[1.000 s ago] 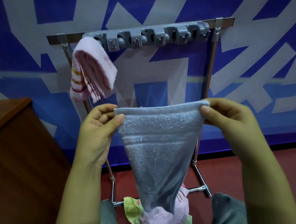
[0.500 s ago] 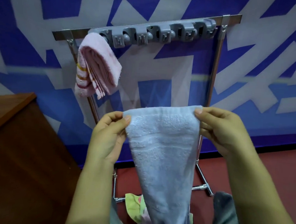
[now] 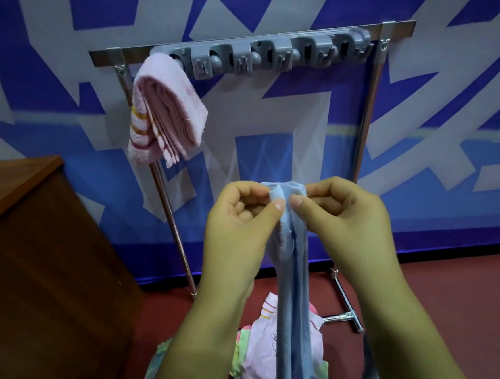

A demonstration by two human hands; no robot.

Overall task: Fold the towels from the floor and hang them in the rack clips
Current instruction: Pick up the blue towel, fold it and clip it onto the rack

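A light blue towel (image 3: 295,269) hangs folded lengthwise in front of me. My left hand (image 3: 241,218) and my right hand (image 3: 341,213) pinch its top corners together, thumbs almost touching. Behind them stands a metal rack (image 3: 369,109) with a grey strip of clips (image 3: 270,56) along its top bar. A folded pink towel with striped ends (image 3: 165,115) hangs from the leftmost clip; the other clips hold nothing. On the red floor below lies a heap of pink and green towels (image 3: 261,353), partly hidden by the blue towel.
A dark wooden cabinet (image 3: 45,263) stands at the left, close to the rack's left leg. A blue and grey patterned wall (image 3: 453,144) rises right behind the rack. The rack's foot bar (image 3: 343,315) lies on the red floor (image 3: 443,291).
My hands have come together, bringing the blue towel's two top corners to meet; the towel went from spread wide to a narrow folded strip. The view has shifted slightly.
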